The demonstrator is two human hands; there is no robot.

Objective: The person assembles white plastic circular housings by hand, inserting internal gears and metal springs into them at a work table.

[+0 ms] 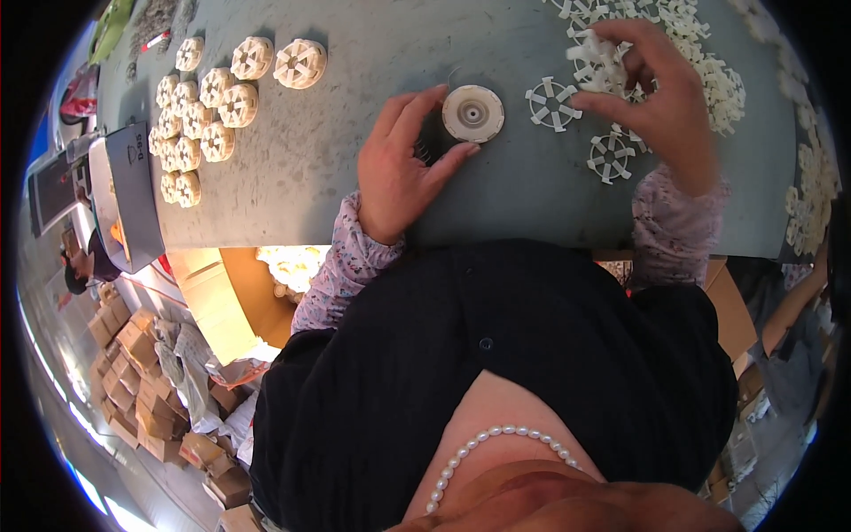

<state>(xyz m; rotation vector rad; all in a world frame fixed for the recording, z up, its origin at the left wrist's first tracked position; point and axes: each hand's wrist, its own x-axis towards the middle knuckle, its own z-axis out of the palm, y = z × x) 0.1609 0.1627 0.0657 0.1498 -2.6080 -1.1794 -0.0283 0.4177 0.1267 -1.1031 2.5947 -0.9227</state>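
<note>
My left hand (pixel 399 164) has its thumb and forefinger at the rim of a round cream plastic housing (pixel 486 131), which lies on the grey table with a small hole at its centre. Something dark and coiled shows under that palm, too hidden to name. Up on the right, my right hand (pixel 660 102) pinches a small clump of white spoked plastic rings (pixel 596 62), slightly blurred. Beside its thumb lies one flat spoked ring (pixel 553 104); another spoked ring (pixel 611 158) rests nearer to me.
Several assembled cream housings (pixel 217 87) stand grouped at the table's left. A pile of white spoked pieces (pixel 709 62) spreads over the far right. A grey-blue bin (pixel 135 195) adjoins the left edge. An open cardboard box (pixel 217 288) sits below the table; other people are visible at both sides.
</note>
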